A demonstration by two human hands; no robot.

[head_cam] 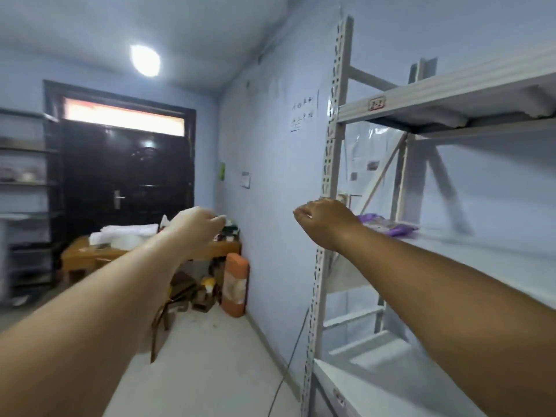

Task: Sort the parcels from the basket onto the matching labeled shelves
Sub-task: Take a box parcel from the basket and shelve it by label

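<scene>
Both my arms reach forward at chest height. My left hand hangs in the air over the floor, fingers loosely curled, holding nothing. My right hand is by the front post of the white metal shelf rack, fingers curled, nothing visible in it. A purple parcel lies on the middle shelf just behind my right hand, apart from it. The shelf above carries a red label reading 2-2. The basket is out of view.
A wooden table piled with white items stands at the far end by a dark door. An orange cylinder and clutter sit on the floor by the wall. A cable runs along the floor. Dark shelving stands at left.
</scene>
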